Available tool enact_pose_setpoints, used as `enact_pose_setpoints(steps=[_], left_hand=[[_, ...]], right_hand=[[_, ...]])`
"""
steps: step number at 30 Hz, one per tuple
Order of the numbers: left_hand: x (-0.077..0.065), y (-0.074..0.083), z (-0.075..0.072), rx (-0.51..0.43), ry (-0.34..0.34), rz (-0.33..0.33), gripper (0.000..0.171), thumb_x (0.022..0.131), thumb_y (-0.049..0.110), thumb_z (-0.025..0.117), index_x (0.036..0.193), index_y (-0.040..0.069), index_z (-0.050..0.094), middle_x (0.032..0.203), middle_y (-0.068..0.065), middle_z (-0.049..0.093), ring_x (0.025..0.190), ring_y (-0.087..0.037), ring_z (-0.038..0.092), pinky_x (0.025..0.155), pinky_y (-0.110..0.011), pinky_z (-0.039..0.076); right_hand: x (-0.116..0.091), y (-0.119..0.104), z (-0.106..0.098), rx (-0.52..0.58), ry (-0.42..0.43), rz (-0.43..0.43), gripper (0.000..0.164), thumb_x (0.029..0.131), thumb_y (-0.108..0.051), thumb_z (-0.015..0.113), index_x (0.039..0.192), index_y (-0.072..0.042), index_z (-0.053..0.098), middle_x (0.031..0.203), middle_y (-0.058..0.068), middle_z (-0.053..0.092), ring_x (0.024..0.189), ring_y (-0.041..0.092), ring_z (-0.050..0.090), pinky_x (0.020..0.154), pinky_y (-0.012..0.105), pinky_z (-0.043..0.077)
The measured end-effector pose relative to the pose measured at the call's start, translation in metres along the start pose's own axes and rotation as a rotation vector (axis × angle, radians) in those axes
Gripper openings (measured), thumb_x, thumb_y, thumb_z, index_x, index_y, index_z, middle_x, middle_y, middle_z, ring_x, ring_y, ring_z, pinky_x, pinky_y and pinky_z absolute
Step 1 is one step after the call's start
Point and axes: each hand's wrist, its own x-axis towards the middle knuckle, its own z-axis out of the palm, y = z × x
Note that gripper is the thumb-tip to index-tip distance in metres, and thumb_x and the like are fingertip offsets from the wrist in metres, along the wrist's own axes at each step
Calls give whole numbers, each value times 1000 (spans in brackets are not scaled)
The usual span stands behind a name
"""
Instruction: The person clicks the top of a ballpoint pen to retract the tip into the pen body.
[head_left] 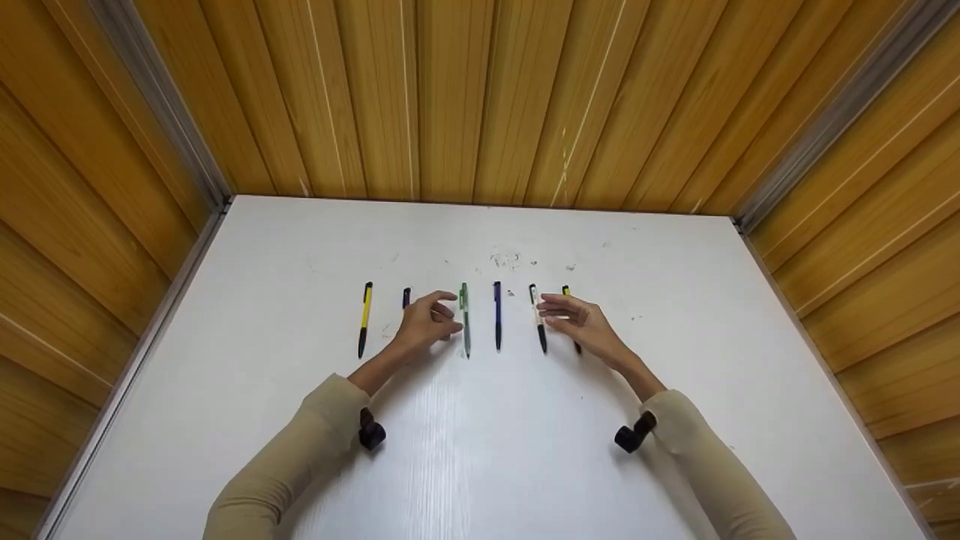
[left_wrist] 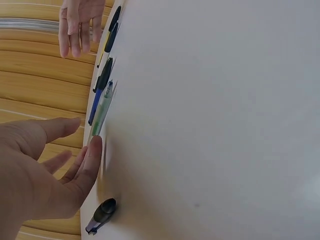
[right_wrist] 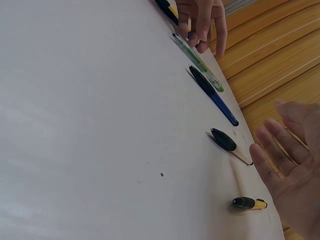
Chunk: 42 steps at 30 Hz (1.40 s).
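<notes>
Several pens lie in a row on the white table. My left hand [head_left: 429, 322], fingers parted and loosely bent, hovers just left of a clear green pen [head_left: 465, 319]. It partly covers a dark pen [head_left: 406, 298] in the head view. Farther right, my right hand [head_left: 585, 324] is held with loosely bent fingers beside a white pen with a black grip [head_left: 537, 319]. Behind that hand a yellow-and-black pen [right_wrist: 250, 203] is mostly hidden in the head view. Between the hands lies a blue pen [head_left: 498, 315]. Neither hand holds anything; whether fingertips touch a pen is unclear.
A yellow pen with a black grip [head_left: 365, 319] lies at the row's left end. Dark smudges [head_left: 506, 260] mark the white table [head_left: 480, 450] beyond the pens. Wood-look panels [head_left: 450, 97] wall the back and both sides.
</notes>
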Motion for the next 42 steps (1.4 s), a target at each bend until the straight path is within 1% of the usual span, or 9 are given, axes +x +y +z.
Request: enact_pose_setpoints(steps=[8,11,15,21,24,28,33,37,42], left_hand=[[7,3,15,128,23,-4,48,85,1,79,131,1,65,99,-20,68,71,-21,70,59,-25,60],[9,5,20,240,40,-26,44,86,9,82,127,8,69,94,-12,69,64,-16,67,52,-20,50],[12,9,28,403,67,-45,40,83,20,86,120,13,74,90,-6,72,63,-12,59,52,-20,41],[12,14,34,557,94,-15,36,81,18,87,115,10,76,100,-9,70,83,-21,63,66,-30,51],[9,15,33,579,87,3,34,82,10,83,116,7,75,108,-12,71,82,-22,64,65,-31,52],[4,14,24,523,46,24,34,83,-1,76,116,2,74,108,-17,75,71,-18,64,55,-23,48],[0,16,5,320,-21,2,33,83,-8,72,115,-2,72,87,-20,77,66,-21,71,54,-21,53],[-3,16,-3,161,-68,-60,34,86,-6,71,120,-3,70,95,-21,74,71,-23,72,59,-26,60],[-12,16,-9,15,-64,-113,38,89,-8,68,126,-1,66,106,-22,70,79,-25,73,68,-32,66]], right_hand=[[1,3,2,7,-8,-11,52,100,-9,65,145,10,47,139,30,58,129,41,59,100,19,56],[0,4,2,10,-6,-9,52,100,-8,64,145,11,47,138,31,58,128,39,60,100,19,57],[-1,4,3,10,-19,-19,52,100,-7,64,145,11,46,139,33,57,128,40,60,100,19,57],[-2,4,4,28,-29,-26,52,101,-6,63,145,12,45,139,34,56,129,42,58,101,20,57],[-2,4,4,24,-28,-19,51,101,-7,64,145,11,46,139,33,57,129,43,58,100,20,57],[-4,4,3,2,-31,-10,50,101,-9,63,146,8,48,139,32,57,129,46,57,98,20,58],[-2,4,2,11,-29,-18,50,101,-8,63,145,9,48,138,34,57,129,48,56,96,20,59],[0,3,3,14,-26,-31,49,101,-6,62,145,11,47,137,35,57,127,47,57,95,19,59],[0,2,6,-12,-34,-33,48,101,-5,62,144,11,48,135,34,58,124,43,60,95,20,59]])
